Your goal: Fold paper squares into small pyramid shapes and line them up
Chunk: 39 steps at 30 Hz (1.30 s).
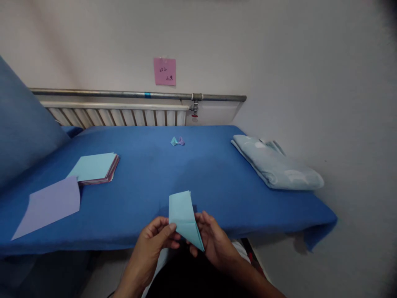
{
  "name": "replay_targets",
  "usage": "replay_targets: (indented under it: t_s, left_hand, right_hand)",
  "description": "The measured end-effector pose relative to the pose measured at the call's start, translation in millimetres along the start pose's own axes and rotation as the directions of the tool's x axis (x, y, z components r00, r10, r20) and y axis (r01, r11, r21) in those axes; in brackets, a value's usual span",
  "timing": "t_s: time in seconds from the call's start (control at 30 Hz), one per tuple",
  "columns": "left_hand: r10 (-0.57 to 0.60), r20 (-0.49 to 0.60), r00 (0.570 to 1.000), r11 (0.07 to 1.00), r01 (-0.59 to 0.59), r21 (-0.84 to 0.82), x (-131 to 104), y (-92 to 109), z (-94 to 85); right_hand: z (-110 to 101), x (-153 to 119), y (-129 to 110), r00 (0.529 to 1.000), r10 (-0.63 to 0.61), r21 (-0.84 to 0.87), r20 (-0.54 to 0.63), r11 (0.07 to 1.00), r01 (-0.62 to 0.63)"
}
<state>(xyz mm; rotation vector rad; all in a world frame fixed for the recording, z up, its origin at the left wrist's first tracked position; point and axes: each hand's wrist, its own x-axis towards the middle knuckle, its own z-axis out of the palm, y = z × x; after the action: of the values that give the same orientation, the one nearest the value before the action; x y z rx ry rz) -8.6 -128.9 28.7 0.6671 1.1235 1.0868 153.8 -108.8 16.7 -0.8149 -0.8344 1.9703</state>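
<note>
A light-blue sheet of folded paper (182,211) is held up in front of me at the near edge of the blue-covered surface. It has a crosswise crease and a slanted lower edge that narrows to a point. My left hand (155,242) pinches its left side, thumb on the front and fingers behind. My right hand (215,240) is curled behind its right edge, fingers partly hidden by the paper. Farther back on the cover lies a small folded paper piece (178,141), teal on one side and purple on the other.
On the left are a stack of coloured paper (94,167) and a loose purple sheet (51,205). A folded pale blanket (274,163) lies at the right on the blue cover (139,198). Behind stand a radiator (124,117) and pipe; a pink note (165,71) hangs above.
</note>
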Motion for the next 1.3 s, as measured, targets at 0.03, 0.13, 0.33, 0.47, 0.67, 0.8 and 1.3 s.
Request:
replay_targets:
  t_s: [0.03, 0.13, 0.33, 0.47, 0.67, 0.8, 1.3]
  left_hand:
    - [0.011, -0.024, 1.000, 1.000, -0.011, 0.010, 0.8, -0.8, 0.0]
    - [0.024, -0.047, 0.999, 0.999, -0.022, 0.030, 2.4, -3.6, 0.4]
    - [0.011, -0.013, 1.000, 0.998, -0.010, 0.067, 2.3, -6.6, 4.2]
    - [0.073, -0.090, 0.993, 0.994, -0.065, 0.085, 1.7, -4.0, 7.7]
    - [0.270, -0.062, 0.961, 0.926, -0.242, 0.289, 1.5, -0.2, 5.9]
    - [0.292, 0.031, 0.956, 0.872, -0.279, 0.401, -0.7, 1.2, 3.4]
    - [0.072, 0.125, 0.990, 0.890, -0.120, 0.441, -0.4, -2.7, -3.6]
  right_hand:
    - [-0.8, -0.6, -1.0, 1.000, -0.021, -0.010, 0.015, 1.000, 0.021]
    - [-2.6, -1.0, -1.1, 0.997, -0.070, -0.107, -0.032, 0.992, 0.066]
    - [-2.9, 3.1, 4.1, 0.989, -0.086, -0.092, -0.121, 0.993, 0.075]
    - [0.7, 0.8, -0.1, 0.980, -0.133, -0.155, -0.151, 0.982, 0.109]
    - [10.1, -5.4, -8.0, 0.968, -0.211, -0.333, -0.136, 0.930, 0.156]
    - [12.1, -5.4, -9.2, 0.969, -0.231, -0.392, -0.086, 0.902, 0.180]
    - [3.0, -3.7, -9.8, 0.947, -0.312, -0.538, -0.077, 0.813, 0.224]
